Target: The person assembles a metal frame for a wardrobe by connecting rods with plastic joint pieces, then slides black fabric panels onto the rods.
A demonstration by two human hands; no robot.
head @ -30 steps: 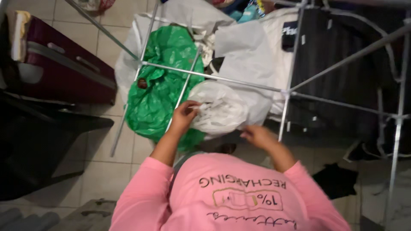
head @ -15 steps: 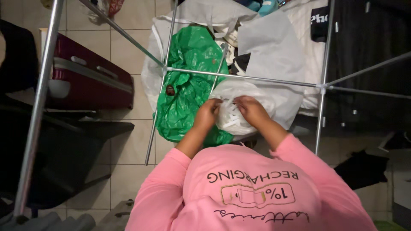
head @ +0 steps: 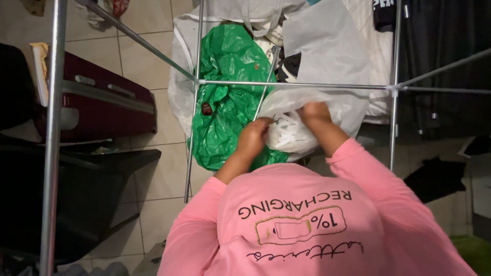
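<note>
I look down over my pink printed shirt. Both hands are raised in front of me at a clear plastic bag with white items inside. My left hand grips the bag's left edge. My right hand pinches its upper edge, fingers curled into the plastic. The bag hangs just below a horizontal metal bar of a rack. A crumpled green plastic bag lies directly behind and to the left of my hands.
Metal rack poles cross the view on the left and right. A dark red suitcase and a black chair stand left on the tiled floor. White sheets and dark clothes lie beyond the rack.
My right hand has come in from the right to the clear bag and joined the left; both now grip its top. The camera view shifted left and downward.
</note>
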